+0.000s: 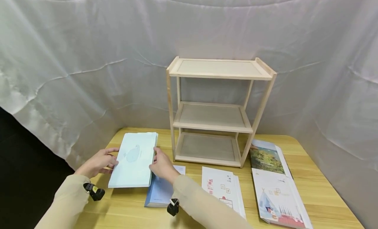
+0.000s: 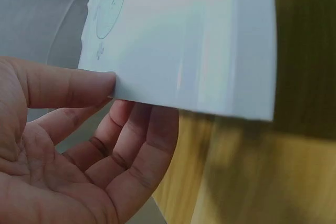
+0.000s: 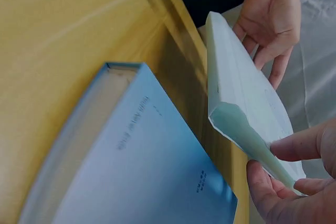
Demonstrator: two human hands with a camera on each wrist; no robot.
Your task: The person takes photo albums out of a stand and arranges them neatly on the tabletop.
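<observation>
A pale, thin book (image 1: 130, 173) with a light blue whale drawing is held just above the left part of the table. My left hand (image 1: 98, 162) pinches its left edge; in the left wrist view the thumb (image 2: 73, 85) lies on the cover and the other fingers are underneath. On the opposite edge, my right hand (image 1: 163, 166) grips the book between thumb and fingers, seen also in the right wrist view. A thick blue book (image 1: 162, 191) lies on the table, partly hidden below the right hand and the pale book.
Behind stands a three-tier wooden rack (image 1: 217, 127) with bare shelves. White printed books (image 1: 221, 186) lie in front of it. Farther right are an illustrated book (image 1: 279, 196) and one with a tree picture (image 1: 267, 159). Grey curtain (image 1: 141, 32) surrounds the wooden table (image 1: 322, 196).
</observation>
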